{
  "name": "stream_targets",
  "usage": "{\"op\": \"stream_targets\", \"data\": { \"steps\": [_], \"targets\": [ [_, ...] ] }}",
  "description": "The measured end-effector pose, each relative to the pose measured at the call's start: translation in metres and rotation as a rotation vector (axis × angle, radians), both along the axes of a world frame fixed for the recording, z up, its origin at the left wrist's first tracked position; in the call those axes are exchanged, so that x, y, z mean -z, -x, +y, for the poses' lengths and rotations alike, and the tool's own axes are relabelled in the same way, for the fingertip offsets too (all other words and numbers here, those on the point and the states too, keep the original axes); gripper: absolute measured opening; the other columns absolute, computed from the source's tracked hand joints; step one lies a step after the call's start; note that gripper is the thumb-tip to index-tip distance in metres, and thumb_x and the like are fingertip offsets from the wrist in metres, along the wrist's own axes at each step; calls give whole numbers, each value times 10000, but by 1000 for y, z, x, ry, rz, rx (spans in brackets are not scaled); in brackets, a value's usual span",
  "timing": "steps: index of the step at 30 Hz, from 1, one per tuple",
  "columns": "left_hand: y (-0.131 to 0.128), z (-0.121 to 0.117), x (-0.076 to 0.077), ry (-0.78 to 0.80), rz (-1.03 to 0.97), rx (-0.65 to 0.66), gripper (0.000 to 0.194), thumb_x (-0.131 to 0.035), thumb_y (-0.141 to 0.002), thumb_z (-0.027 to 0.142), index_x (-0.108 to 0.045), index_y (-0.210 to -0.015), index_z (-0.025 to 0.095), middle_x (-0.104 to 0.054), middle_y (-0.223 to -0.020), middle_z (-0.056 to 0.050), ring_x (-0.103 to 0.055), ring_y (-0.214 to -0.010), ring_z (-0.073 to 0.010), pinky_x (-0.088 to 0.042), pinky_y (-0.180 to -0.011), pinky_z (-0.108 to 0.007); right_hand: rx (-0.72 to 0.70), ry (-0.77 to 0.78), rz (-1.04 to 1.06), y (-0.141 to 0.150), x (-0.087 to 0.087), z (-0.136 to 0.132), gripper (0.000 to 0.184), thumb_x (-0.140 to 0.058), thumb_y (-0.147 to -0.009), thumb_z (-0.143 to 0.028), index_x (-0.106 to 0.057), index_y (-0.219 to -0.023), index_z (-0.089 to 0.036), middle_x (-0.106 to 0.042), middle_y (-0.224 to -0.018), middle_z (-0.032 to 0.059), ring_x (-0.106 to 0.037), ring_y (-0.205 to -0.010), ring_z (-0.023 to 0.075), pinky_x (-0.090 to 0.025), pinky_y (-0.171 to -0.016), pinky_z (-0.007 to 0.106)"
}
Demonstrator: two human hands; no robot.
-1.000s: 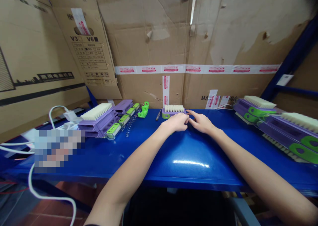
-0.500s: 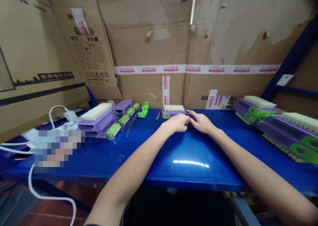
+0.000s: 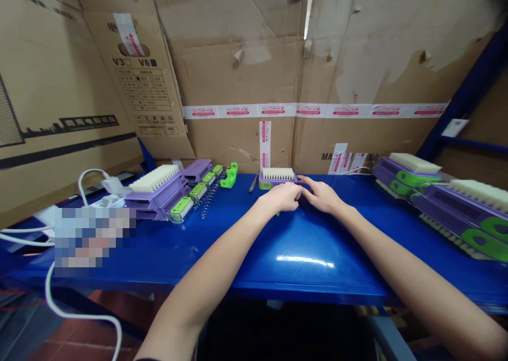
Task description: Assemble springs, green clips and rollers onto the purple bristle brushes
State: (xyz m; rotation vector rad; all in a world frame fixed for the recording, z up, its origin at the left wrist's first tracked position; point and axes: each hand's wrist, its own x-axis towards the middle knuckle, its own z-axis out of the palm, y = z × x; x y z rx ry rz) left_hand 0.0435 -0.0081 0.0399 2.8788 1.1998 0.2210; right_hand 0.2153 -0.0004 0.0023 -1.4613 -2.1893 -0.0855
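A purple brush with cream bristles facing up lies at the table's far middle, a green piece at its left end. Just in front of it, my left hand is closed with curled fingers; what it grips is hidden, though a bit of green shows under it. My right hand lies beside it, its fingers apart and reaching left to the brush's right end. Left of the brush is a small dark tool, perhaps a screwdriver.
On the left are stacked purple brush bodies, clear-and-green parts, springs, green covers and white cables. More purple-green brushes lie at right. Cardboard walls the back of the blue table.
Both hands stay almost in place. The green bit under my left hand shows slightly differently.
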Motion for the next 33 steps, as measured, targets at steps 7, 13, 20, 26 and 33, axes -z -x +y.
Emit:
{"op": "stream_targets", "data": {
  "steps": [7, 13, 20, 26, 33],
  "targets": [
    [0, 0, 0, 4, 13, -9, 129, -541, -763, 154, -607, -872, 178, -675, -932, -62, -660, -859, -195, -507, -766, -279, 3, 51, 3, 1, -1, -1, 483, -375, -931, -401, -439, -1374, -221, -601, -1282, 69, -615, -1096, 250, -484, -916, 385],
    [1, -2, -2, -1, 37, -13, 115, -535, -763, 155, -603, -852, 179, -683, -913, -61, -667, -849, -214, -511, -739, -298, -3, 47, 6, 1, -2, -1, 474, -384, -927, -380, -439, -1372, -224, -602, -1282, 61, -599, -1126, 247, -474, -937, 386],
    [2, -8, -6, 19, 112, -61, 130, -520, -783, 139, -615, -863, 178, -682, -906, -79, -670, -868, -219, -508, -745, -297, -9, 21, 14, 1, -1, -1, 460, -404, -921, -350, -446, -1364, -236, -622, -1253, 56, -618, -1093, 247, -491, -919, 391],
    [1, -9, -7, 16, 144, -76, 150, -511, -784, 144, -622, -879, 175, -682, -906, -88, -670, -880, -240, -510, -739, -311, -1, 39, 16, 2, -2, -2, 463, -400, -921, -357, -446, -1363, -229, -608, -1273, 55, -603, -1121, 243, -477, -941, 385],
    [2, -6, -5, 13, 158, -89, 176, -517, -775, 147, -639, -898, 176, -689, -915, -96, -671, -903, -236, -512, -763, -307, -5, 44, 20, 1, -2, -2, 464, -398, -921, -370, -450, -1359, -229, -604, -1278, 60, -612, -1104, 244, -483, -923, 383]
  ]
}}
